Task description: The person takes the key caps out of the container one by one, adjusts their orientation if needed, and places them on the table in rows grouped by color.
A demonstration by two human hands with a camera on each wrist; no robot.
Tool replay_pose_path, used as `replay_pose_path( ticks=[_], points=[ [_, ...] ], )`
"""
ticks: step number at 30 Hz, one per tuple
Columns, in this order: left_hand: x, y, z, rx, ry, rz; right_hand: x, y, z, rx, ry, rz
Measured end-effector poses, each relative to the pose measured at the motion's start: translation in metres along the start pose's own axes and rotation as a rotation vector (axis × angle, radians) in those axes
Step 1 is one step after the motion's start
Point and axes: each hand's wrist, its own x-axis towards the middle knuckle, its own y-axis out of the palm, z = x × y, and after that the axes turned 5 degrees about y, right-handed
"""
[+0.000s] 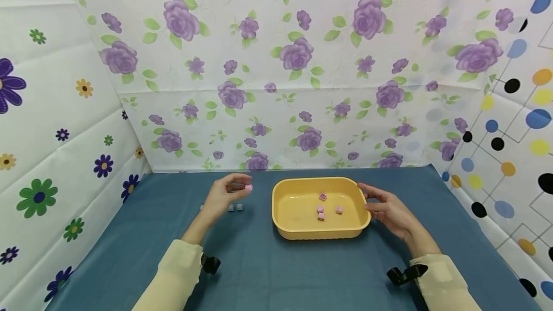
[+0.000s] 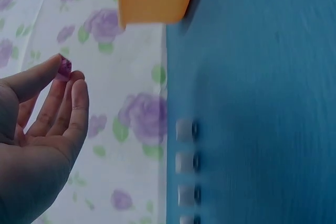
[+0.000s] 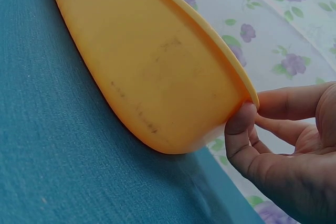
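My left hand (image 1: 226,195) is raised over the cloth to the left of a yellow plastic tub (image 1: 302,235). Its thumb and fingertips pinch a small pink cube (image 1: 248,187), which the left wrist view shows as a pink block (image 2: 64,68) at the fingertips. Several similar pink blocks (image 1: 339,210) lie scattered inside the tub. On the tub's right side, my right hand (image 1: 393,212) grips the rim. In the right wrist view, thumb and forefinger close over the edge of the tub (image 3: 157,66).
Pale grey-blue cubes (image 1: 239,207) stand in a row under the left hand; several of them (image 2: 185,162) appear in the left wrist view. Blue cloth (image 1: 302,272) covers the table. A flowered sheet (image 1: 276,124) hangs behind, with patterned sheets at both sides.
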Motion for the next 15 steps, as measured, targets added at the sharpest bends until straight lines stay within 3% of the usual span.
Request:
replay_pose_path(
  ticks=[7,15],
  points=[
    [-0.01,-0.027,0.007,-0.023,-0.001,0.032,0.001,0.0,-0.001,-0.002,0.001,-0.006],
    [-0.02,-0.041,0.014,-0.002,-0.024,0.027,0.002,-0.001,-0.002,-0.004,0.003,-0.004]
  ],
)
